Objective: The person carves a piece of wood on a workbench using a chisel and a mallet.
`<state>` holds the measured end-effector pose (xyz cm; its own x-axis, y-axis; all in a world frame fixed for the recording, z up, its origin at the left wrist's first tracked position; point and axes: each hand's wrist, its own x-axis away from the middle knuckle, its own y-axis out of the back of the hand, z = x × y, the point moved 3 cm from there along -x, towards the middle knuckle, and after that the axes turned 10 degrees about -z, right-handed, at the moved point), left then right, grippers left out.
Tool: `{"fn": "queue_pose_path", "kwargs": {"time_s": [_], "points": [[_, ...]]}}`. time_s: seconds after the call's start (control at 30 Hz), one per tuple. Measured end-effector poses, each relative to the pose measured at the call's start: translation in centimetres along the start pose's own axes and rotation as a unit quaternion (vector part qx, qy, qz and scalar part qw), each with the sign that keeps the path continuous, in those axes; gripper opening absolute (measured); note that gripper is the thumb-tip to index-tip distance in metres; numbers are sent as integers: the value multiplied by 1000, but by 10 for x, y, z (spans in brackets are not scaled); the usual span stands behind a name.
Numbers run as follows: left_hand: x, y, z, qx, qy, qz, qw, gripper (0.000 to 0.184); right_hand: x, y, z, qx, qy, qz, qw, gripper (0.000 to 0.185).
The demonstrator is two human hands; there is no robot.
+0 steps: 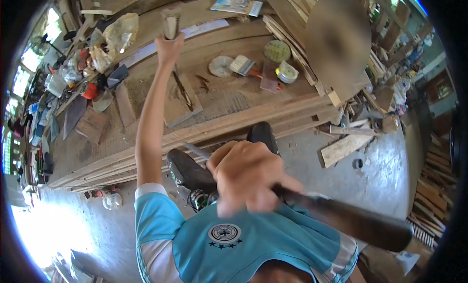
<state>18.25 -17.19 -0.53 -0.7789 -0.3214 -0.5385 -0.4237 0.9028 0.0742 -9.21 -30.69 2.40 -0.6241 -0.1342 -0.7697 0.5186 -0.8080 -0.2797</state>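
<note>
Woodworking shop, workbench (217,94), stacked boards (431,195)

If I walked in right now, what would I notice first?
Probably the big, blurry right hand in front of the turquoise shirt, gripping a dark stick-like tool. Next, maybe the left hand over the wooden bench, holding a wooden handle. A yellowish tape measure stands out there too.

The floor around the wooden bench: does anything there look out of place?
Yes. At the right, a pale board lies askew on the floor, with a dark round object beside it. At the left, a clear container is on the floor too. Lying underfoot, they look misplaced.
</note>
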Motion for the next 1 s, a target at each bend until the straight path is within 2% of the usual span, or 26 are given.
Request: {"fn": "queue_pose_path", "kwargs": {"time_s": [0.1, 0.13, 0.17, 0.2, 0.27, 0.3, 0.33, 0.4, 0.43, 0.5, 0.63, 0.73, 0.8, 0.83, 0.87, 0.9, 0.93, 1.0], "points": [[-1, -1, -1, -20, 25, 11, 999, 17, 23, 24, -33, 122, -133, -93, 979, 25], [-3, -2, 2, -25, 30, 20, 999, 16, 51, 38, -68, 158, -179, -93, 967, 27], [-6, -3, 7, -30, 30, 33, 999, 17, 62, 43, -88, 123, -248, -158, 948, 26], [-9, -3, 14, -37, 34, 29, 998, 17, 82, 49, -114, 68, -276, -193, 939, 24], [-17, -10, 16, -30, 29, 171, 984, 23, 89, 59, -141, 220, -331, -62, 915, 42], [-19, -7, 15, -36, 27, 165, 985, 23, 84, 59, -147, 215, -330, -56, 918, 42], [-21, -7, 14, -66, 10, 196, 978, 25, 79, 55, -151, 257, -320, 16, 912, 54], [-22, -9, 16, -100, -7, 230, 968, 27, 67, 46, -160, 295, -305, 85, 902, 67], [-23, -10, 19, -132, -11, 229, 964, 28, 63, 44, -169, 297, -352, 85, 883, 72], [-28, -15, 19, -168, -20, 228, 959, 28, 52, 40, -173, 301, -362, 64, 880, 78], [-27, -36, 29, -160, -29, 281, 946, 31, 55, 43, -191, 327, -370, 110, 862, 78], [-28, -43, 26, -205, -13, 319, 925, 33, 54, 45, -190, 346, -260, 49, 900, 77], [-30, -36, 33, -191, -21, 299, 935, 33, 51, 42, -187, 465, -346, 100, 809, 79], [-32, -31, 36, -179, -35, 274, 944, 32, 58, 39, -191, 463, -352, 99, 808, 79], [-29, -26, 34, -180, -32, 277, 943, 32, 63, 36, -196, 539, -287, 115, 783, 80], [-27, -16, 24, -137, -31, 237, 961, 31, 67, 32, -198, 608, -218, 132, 752, 80], [-25, -6, 13, -94, -32, 193, 976, 29, 73, 28, -198, 606, -218, 133, 754, 80], [-25, -13, 9, -59, -26, 171, 983, 27, 72, 21, -194, 709, -118, 103, 687, 83]]}}
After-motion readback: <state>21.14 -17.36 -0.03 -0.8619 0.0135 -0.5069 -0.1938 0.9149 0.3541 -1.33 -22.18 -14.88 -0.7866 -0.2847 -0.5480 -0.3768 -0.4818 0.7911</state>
